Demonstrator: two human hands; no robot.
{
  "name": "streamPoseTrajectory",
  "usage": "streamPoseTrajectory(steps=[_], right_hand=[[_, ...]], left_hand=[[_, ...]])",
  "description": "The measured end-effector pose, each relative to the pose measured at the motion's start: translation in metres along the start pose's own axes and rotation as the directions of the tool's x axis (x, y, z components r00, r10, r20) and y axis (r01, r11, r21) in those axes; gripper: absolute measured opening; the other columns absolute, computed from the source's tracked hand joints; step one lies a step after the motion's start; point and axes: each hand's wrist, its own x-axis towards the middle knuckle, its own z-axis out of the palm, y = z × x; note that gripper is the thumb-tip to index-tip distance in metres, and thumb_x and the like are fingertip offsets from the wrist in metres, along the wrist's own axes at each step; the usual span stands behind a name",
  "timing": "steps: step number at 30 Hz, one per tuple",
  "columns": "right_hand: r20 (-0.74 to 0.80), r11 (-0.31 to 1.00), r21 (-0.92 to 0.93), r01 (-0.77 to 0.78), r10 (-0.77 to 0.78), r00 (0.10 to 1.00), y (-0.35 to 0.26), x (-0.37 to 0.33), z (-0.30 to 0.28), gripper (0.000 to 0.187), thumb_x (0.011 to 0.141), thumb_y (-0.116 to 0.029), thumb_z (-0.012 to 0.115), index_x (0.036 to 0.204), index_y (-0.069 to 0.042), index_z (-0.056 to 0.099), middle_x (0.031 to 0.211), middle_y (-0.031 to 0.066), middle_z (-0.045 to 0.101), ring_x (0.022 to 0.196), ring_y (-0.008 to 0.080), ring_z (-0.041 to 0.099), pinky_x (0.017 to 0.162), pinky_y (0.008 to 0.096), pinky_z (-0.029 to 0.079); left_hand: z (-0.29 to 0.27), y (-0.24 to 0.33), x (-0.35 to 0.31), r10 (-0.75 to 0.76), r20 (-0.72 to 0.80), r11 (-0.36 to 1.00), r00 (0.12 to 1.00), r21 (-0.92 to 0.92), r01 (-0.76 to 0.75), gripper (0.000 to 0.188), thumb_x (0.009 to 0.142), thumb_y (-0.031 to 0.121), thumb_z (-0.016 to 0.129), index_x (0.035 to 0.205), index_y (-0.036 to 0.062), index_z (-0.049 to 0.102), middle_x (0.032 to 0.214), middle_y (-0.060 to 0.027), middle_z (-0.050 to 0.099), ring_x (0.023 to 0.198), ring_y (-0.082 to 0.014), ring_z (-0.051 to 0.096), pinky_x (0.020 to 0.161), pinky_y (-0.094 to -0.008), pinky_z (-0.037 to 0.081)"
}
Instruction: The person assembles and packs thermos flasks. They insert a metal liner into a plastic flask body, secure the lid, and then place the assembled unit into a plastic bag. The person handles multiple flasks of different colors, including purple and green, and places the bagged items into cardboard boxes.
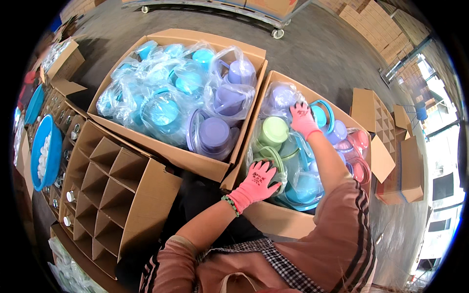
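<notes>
While the left forearm (206, 224) slants inward, the left hand (254, 185) lies palm down at the near edge of the carton (281, 220), fingers spread beside a green handle (277, 157) inside; the right arm (325, 157) reaches farther, the right hand (305, 120) partly splayed beside a bagged purple cup (283, 96), its grip impossible to tell.

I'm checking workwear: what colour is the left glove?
Left glove: mainly pink, in the head view.

Illegible dark print (257, 178) on left glove (255, 185) and right glove (304, 120).
</notes>
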Motion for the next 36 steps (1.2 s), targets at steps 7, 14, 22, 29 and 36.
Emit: streamPoseTrajectory(steps=[7,14,22,29,36], right_hand=[[0.42,0.945,0.144,-0.294,0.211,0.883,-0.001,0.003,0.063,0.03,0.072,-0.022,0.049,0.094,-0.005,0.059,0.104,0.0155,0.052,0.1,0.0376,0.047,0.085,0.0445,0.037],[-0.091,0.991,-0.039,-0.127,0.123,0.988,-0.026,-0.019,-0.036,0.035,0.06,-0.029,0.066,0.088,-0.007,0.062,0.118,0.0147,0.042,0.106,0.034,0.04,0.091,0.043,0.032],[-0.466,0.994,0.089,0.071,-0.021,0.885,-0.032,-0.049,-0.308,0.033,0.055,-0.019,0.072,0.082,-0.004,0.061,0.109,0.0129,0.052,0.092,0.0297,0.052,0.08,0.0345,0.042],[-0.582,0.917,0.297,0.267,-0.048,0.812,-0.111,-0.096,-0.444,0.033,0.061,-0.003,0.067,0.09,0.005,0.054,0.11,0.0145,0.053,0.098,0.0251,0.053,0.083,0.0318,0.041],[-0.47,0.299,0.574,0.763,-0.642,0.605,-0.232,-0.141,-0.5,0.042,0.064,-0.011,0.07,0.096,0.001,0.045,0.112,0.0208,0.05,0.099,0.0215,0.05,0.084,0.029,0.038]], left_hand=[[-0.015,0.002,-0.012,0.066,-0.147,0.996,0.987,-0.05,-0.074,0.034,0.07,0.025,0.06,0.095,0.0034,0.051,0.1,-0.0161,0.048,0.096,-0.0341,0.045,0.087,-0.0431,0.035],[-0.064,-0.003,-0.054,0.222,-0.12,0.975,0.968,0.041,-0.218,0.029,0.066,0.019,0.062,0.088,0.0035,0.051,0.098,-0.0124,0.05,0.094,-0.0304,0.047,0.083,-0.0401,0.038],[-0.122,0.019,-0.09,0.135,-0.367,0.991,0.921,0.047,-0.127,0.027,0.064,0.01,0.061,0.089,0.0019,0.055,0.107,-0.0149,0.05,0.096,-0.0327,0.047,0.085,-0.0397,0.037],[-0.207,0.048,-0.167,0.066,-0.662,0.996,0.747,0.087,-0.011,0.054,0.064,0.009,0.068,0.112,0.0017,0.044,0.119,-0.019,0.043,0.111,-0.0353,0.039,0.093,-0.0403,0.032],[-0.281,0.069,-0.283,-0.151,-0.767,0.967,0.623,0.015,0.253,0.102,0.049,0.036,0.078,0.128,0.0003,0.024,0.132,-0.027,0.017,0.122,-0.0417,0.02,0.098,-0.0462,0.022]])
